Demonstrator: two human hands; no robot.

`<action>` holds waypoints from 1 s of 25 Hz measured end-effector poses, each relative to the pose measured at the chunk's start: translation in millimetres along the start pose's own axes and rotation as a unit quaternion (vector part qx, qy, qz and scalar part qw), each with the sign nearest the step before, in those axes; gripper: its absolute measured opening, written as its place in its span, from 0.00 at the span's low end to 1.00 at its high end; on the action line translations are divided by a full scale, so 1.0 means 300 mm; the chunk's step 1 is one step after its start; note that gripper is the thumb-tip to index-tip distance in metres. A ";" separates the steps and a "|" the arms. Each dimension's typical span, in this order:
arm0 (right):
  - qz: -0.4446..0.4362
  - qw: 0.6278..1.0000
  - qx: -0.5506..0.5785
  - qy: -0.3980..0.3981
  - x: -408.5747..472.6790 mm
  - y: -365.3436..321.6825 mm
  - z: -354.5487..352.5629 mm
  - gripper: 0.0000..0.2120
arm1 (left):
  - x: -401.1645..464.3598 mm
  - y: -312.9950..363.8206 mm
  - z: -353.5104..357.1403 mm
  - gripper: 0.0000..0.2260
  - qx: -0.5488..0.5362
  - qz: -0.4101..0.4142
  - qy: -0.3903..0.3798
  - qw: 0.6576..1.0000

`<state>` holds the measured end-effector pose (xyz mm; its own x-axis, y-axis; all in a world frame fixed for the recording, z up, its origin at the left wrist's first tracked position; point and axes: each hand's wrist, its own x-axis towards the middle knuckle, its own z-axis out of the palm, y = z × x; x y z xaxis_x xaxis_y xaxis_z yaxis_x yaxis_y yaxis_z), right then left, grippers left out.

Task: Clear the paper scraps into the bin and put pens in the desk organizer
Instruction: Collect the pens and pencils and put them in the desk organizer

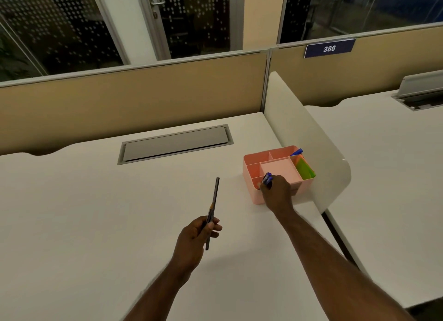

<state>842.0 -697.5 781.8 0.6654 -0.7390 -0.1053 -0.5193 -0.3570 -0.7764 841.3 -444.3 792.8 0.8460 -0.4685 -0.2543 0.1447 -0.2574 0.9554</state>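
A pink desk organizer [254, 168] with several compartments stands on the white desk [96, 212], against a low white divider. My right hand [278, 193] is over its near-left compartment, closed around blue-capped pens [267, 178] that point down into it. Another blue-capped pen [296, 152] and green sticky notes [305, 169] sit in the organizer's right side. My left hand [194, 239] hovers above the desk's middle, gripping a thin grey pen [214, 203] that points away from me. No paper scraps or bin are in view.
A grey cable hatch [175, 143] is set flush into the desk behind the hands. A tan partition [134, 97] closes the far edge. The white divider [311, 140] separates this desk from a neighbouring one at the right.
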 end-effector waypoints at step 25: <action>-0.088 0.981 0.162 0.068 -0.215 -0.218 0.007 0.04 | 0.212 -0.177 -0.172 0.32 0.361 0.063 -0.076 0.927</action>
<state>834.1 -625.2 838.0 0.6407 -0.7592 0.1146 -0.1905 -0.3018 -0.9341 913.9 -416.9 733.7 0.7426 -0.6335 -0.2174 -0.3793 -0.6653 0.6430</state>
